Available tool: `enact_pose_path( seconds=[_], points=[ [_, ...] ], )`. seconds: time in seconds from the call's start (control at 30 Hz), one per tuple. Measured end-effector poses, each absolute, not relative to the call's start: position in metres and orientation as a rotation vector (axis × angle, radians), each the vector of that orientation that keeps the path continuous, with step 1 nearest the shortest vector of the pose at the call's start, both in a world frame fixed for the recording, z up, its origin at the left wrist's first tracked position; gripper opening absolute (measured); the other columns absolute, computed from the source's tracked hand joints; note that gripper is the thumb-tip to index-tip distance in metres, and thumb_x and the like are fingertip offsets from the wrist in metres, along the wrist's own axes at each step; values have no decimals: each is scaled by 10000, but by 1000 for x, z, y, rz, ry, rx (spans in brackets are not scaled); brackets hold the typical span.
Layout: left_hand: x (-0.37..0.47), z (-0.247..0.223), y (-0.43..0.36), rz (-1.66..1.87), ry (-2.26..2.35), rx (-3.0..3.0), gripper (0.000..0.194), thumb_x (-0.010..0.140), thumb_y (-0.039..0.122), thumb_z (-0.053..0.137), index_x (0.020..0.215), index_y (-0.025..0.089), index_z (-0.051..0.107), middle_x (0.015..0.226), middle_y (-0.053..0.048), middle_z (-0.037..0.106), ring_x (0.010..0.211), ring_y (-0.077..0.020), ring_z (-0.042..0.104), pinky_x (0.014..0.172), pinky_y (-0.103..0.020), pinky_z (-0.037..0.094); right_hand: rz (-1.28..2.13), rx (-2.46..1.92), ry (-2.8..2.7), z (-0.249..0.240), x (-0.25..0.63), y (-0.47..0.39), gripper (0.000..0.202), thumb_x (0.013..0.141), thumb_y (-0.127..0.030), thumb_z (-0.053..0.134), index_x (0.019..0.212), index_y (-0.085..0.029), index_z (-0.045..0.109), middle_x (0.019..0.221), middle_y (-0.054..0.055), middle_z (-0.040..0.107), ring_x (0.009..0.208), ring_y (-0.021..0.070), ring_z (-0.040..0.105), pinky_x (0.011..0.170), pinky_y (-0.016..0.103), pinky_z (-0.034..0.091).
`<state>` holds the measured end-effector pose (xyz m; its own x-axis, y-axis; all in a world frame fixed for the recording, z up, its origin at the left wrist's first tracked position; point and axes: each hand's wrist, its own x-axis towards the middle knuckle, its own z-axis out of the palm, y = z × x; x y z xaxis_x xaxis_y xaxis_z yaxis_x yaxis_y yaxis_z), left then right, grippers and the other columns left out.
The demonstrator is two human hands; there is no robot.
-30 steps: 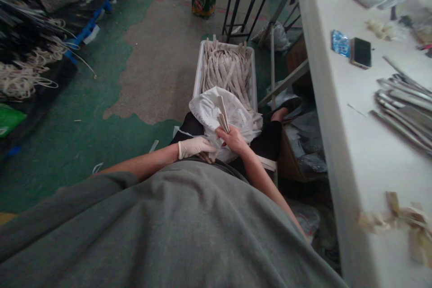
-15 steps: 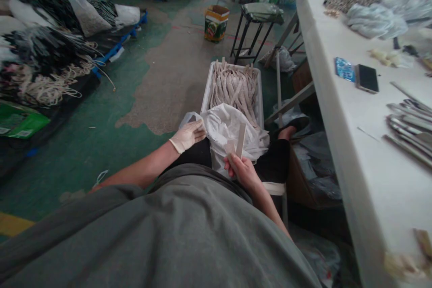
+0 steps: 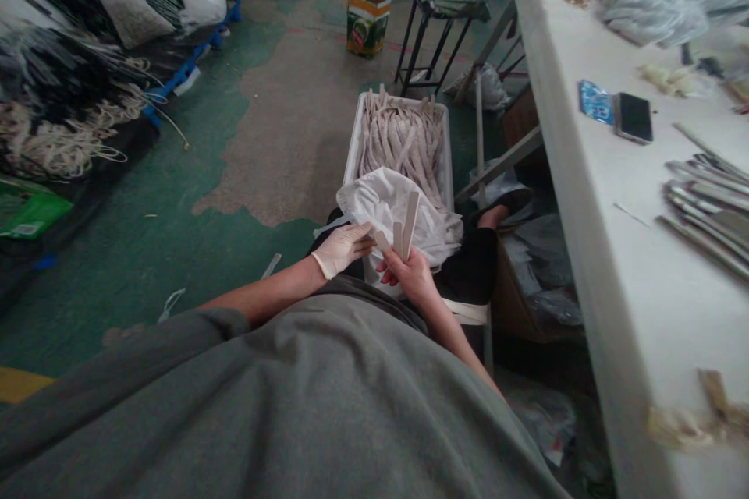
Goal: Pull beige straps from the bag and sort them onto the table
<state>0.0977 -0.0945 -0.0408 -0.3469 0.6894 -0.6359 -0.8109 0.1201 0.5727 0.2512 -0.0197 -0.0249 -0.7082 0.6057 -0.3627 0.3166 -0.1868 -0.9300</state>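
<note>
My right hand (image 3: 410, 277) is closed around several flat beige strips (image 3: 411, 222), whose ends fan upward out of the fist. On my left hand (image 3: 345, 249) is a pale glove. Its fingers are stretched toward the strip ends, close beside my right hand; the thumb is hidden, and I see nothing held in it. Under both hands a white plastic sack (image 3: 380, 191) lies across my lap. Just beyond it stands a white crate (image 3: 352, 142) filled with long beige strips (image 3: 401, 129). A pale strip (image 3: 272, 264) shows left of my left forearm.
Along the right runs a white table (image 3: 562, 93) bearing a phone (image 3: 633, 118), a blue packet (image 3: 597, 101) and a pile of metallic-looking strips (image 3: 708, 207). A black stool (image 3: 448, 4) and a printed carton (image 3: 367, 21) stand ahead. Bundled cords (image 3: 55, 144) lie on a pallet at left.
My left hand has moved right, from the sack's left edge to near the strips. The strips in my right hand are now fanned apart. A pale strip has appeared by my left forearm.
</note>
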Motion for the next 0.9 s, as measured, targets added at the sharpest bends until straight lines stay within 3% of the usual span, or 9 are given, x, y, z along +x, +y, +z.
enact_pose_path(
  seconds=[0.63, 0.9],
  points=[
    [99, -49, -95, 1649, 1184, -40, 412, 554, 344, 941, 827, 153, 697, 826, -23, 708, 732, -126, 645, 715, -246, 483, 1809, -1122, -2022, -26, 246, -15, 376, 855, -578, 583, 859, -209, 511, 644, -8, 664, 433, 115, 584, 400, 212, 435],
    [103, -51, -98, 1608, 1134, -35, 379, 592, 333, 929, 821, 138, 698, 843, -41, 708, 756, -136, 647, 730, -256, 482, 1773, -1114, -2150, -29, 245, -15, 288, 889, -488, 567, 832, -216, 492, 650, -13, 667, 445, 119, 599, 417, 215, 447]
  ],
)
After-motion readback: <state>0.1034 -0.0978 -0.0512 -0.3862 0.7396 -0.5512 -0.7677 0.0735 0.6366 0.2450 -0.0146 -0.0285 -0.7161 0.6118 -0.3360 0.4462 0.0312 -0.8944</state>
